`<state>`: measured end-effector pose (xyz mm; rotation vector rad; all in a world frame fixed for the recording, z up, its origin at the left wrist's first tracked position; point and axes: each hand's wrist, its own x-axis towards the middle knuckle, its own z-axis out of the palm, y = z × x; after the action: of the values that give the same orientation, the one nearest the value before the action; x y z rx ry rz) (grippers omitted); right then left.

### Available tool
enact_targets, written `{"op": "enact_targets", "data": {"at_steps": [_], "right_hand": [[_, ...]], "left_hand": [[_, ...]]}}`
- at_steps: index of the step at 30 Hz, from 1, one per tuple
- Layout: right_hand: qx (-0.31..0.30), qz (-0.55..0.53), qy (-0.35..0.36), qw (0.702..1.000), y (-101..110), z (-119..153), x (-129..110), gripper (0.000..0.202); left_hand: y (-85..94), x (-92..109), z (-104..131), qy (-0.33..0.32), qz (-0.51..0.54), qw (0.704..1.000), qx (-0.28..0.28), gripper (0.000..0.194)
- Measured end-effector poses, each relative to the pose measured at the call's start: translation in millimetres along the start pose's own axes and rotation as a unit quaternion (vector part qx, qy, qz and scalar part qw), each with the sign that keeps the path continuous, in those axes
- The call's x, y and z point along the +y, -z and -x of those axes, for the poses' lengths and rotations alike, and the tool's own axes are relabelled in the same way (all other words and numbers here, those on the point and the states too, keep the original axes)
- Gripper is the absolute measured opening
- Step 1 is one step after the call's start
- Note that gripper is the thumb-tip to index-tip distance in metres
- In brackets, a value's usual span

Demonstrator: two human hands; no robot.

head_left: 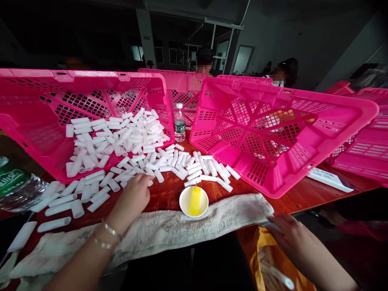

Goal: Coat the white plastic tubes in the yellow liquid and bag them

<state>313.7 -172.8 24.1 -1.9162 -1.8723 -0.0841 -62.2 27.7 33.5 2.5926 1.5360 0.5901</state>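
Note:
My left hand (137, 195) reaches over the towel to the near edge of a heap of short white tubes (121, 137). Its fingers are curled in, and a white tube end (150, 183) shows by the fingertips; whether they grip it I cannot tell. At the right end of the towel, my right hand (287, 231) is palm down with closed fingers, over an orange bag (260, 250). A pale, blurred edge shows under these fingers, too unclear to name. Between the hands, a small white dish (184, 202) holds a yellow block (195, 201) with a thin dark tip.
A pink crate (39, 149) lies tipped towards me at left, tubes spilling out. Another pink crate (273, 161) tilts at right. A water bottle (180, 125) stands between them; a larger bottle (18, 182) is far left. The rolled towel (169, 228) lines the table edge. People sit beyond.

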Motion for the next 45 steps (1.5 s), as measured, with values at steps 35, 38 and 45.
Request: {"op": "enact_targets", "data": {"at_steps": [35,38,45], "right_hand": [[-0.091,-0.325,0.044,0.940,-97.6,-92.5,-84.3,0.014],[-0.083,-0.300,0.127,0.942,-98.0,-89.9,-83.2,0.011],[-0.074,-0.343,0.084,0.933,-103.2,-83.5,-85.7,0.015]], "left_hand": [[-33.8,35.8,65.4,0.017,0.095,0.994,-0.058,0.040],[-29.0,36.0,65.7,0.016,0.102,0.992,-0.066,0.039],[-27.4,33.5,67.8,0.065,0.173,0.982,-0.033,0.032]]}}
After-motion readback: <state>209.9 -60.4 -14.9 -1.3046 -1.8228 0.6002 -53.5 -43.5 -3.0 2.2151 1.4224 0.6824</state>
